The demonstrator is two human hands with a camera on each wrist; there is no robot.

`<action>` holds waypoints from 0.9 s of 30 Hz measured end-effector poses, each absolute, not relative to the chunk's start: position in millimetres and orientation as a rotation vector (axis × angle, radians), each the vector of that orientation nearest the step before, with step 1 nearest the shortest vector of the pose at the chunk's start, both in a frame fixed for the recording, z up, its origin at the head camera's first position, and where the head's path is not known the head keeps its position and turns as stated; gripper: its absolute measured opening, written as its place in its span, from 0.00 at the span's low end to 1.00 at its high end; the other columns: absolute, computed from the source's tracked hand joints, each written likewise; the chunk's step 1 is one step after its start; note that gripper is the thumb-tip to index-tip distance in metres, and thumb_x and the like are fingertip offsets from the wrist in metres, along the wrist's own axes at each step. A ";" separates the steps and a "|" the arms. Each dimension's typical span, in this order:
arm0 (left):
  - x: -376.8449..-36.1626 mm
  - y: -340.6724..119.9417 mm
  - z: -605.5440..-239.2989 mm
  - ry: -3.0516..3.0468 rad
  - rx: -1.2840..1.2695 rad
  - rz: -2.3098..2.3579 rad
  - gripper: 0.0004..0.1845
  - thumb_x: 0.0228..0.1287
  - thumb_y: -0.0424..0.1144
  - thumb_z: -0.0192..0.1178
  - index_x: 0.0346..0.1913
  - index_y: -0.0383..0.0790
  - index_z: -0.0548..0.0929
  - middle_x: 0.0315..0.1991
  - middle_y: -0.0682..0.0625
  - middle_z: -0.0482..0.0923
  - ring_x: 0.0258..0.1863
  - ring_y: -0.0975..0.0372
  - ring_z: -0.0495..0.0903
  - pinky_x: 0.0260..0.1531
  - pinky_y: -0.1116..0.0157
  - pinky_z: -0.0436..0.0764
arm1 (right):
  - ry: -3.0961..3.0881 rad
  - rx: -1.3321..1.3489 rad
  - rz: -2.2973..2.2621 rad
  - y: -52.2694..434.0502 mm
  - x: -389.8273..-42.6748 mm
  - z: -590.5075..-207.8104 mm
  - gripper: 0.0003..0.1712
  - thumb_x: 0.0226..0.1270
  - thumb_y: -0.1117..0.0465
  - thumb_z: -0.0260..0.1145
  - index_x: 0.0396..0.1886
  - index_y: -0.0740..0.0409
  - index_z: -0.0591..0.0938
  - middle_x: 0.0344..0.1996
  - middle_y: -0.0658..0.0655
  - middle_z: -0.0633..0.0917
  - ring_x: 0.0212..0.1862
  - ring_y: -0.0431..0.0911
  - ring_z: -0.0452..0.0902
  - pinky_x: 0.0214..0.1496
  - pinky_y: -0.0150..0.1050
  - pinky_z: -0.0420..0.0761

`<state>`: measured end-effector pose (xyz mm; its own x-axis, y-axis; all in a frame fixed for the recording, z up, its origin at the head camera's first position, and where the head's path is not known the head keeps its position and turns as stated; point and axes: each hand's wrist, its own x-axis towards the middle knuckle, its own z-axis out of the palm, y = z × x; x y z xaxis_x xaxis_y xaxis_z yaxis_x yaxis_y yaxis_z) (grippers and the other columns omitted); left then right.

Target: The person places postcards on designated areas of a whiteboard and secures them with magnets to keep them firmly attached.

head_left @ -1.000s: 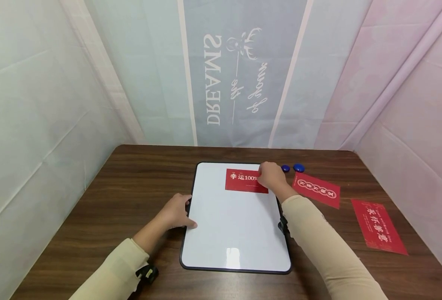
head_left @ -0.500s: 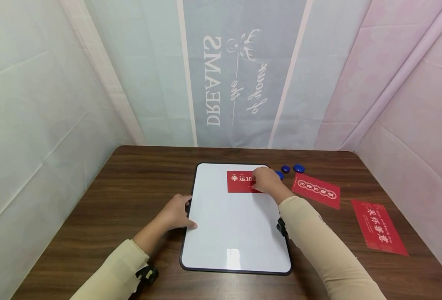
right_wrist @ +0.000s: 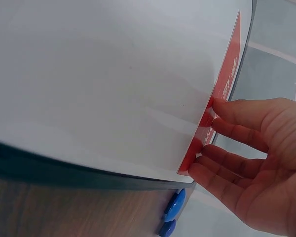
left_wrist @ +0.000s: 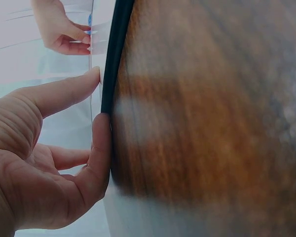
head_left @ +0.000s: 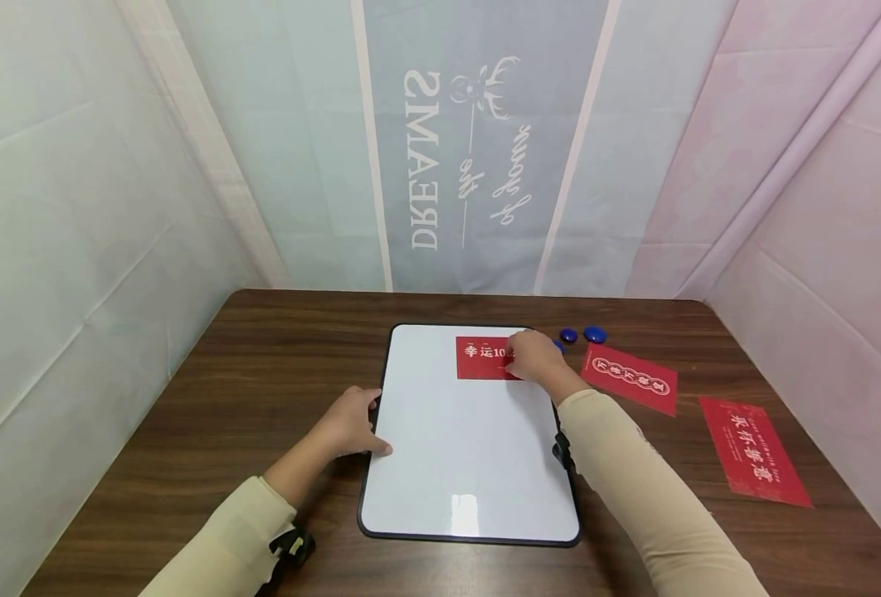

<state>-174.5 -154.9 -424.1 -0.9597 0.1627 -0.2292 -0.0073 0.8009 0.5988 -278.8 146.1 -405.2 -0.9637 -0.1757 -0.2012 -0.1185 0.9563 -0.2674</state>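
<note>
A whiteboard (head_left: 470, 448) with a dark rim lies on the table. My left hand (head_left: 347, 423) holds its left edge, one digit on the white face and a bent finger against the rim (left_wrist: 119, 39). Near the board's top right lies a red card (head_left: 478, 367) with pale lettering. My right hand (head_left: 537, 356) rests its fingertips on the card's right part and hides some of the print. From the right wrist, all its digits touch the card (right_wrist: 226, 74) side by side, lightly bent.
Blue round magnets (head_left: 595, 334) sit on the wooden table (head_left: 276, 365) beyond the board's top right corner, one partly behind my right hand. Two more red cards, one nearer (head_left: 630, 379) and one farther right (head_left: 756, 452), lie beside the board. Printed cloth (head_left: 470, 166) hangs around the table.
The right hand has shifted from the card's upper right corner a little left and down, uncovering a blue magnet. The card has slid slightly right. The left hand stays put.
</note>
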 end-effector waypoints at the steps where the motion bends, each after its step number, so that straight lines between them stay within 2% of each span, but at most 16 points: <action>1: -174.6 -154.8 -424.1 2.720 0.120 0.905 0.52 0.37 0.38 0.83 0.67 0.28 0.68 0.54 0.37 0.71 0.34 0.57 0.79 0.31 0.64 0.83 | 2.884 -0.221 -0.373 146.1 -278.9 -405.0 0.22 0.59 0.60 0.73 0.54 0.62 0.83 0.49 0.63 0.81 0.50 0.55 0.74 0.54 0.52 0.79; 17: -174.4 -155.5 -424.0 2.730 0.137 0.905 0.51 0.36 0.37 0.83 0.67 0.27 0.68 0.54 0.36 0.71 0.36 0.56 0.80 0.33 0.62 0.84 | 2.992 -0.300 -0.388 158.0 -281.1 -402.9 0.22 0.58 0.60 0.73 0.52 0.60 0.84 0.50 0.63 0.80 0.50 0.56 0.75 0.53 0.56 0.80; 27: -174.6 -155.9 -425.3 2.726 0.135 0.905 0.51 0.37 0.37 0.83 0.67 0.27 0.68 0.54 0.36 0.71 0.37 0.55 0.81 0.33 0.63 0.84 | 3.035 -0.338 -0.499 176.2 -283.1 -401.7 0.20 0.59 0.60 0.73 0.51 0.59 0.83 0.48 0.62 0.79 0.50 0.57 0.76 0.51 0.54 0.82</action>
<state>-174.6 -155.9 -425.3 -0.9605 0.1699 -0.2202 0.0044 0.8011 0.5986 -283.1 176.2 -401.7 -0.9751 -0.2216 -0.0118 -0.2062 0.9243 -0.3212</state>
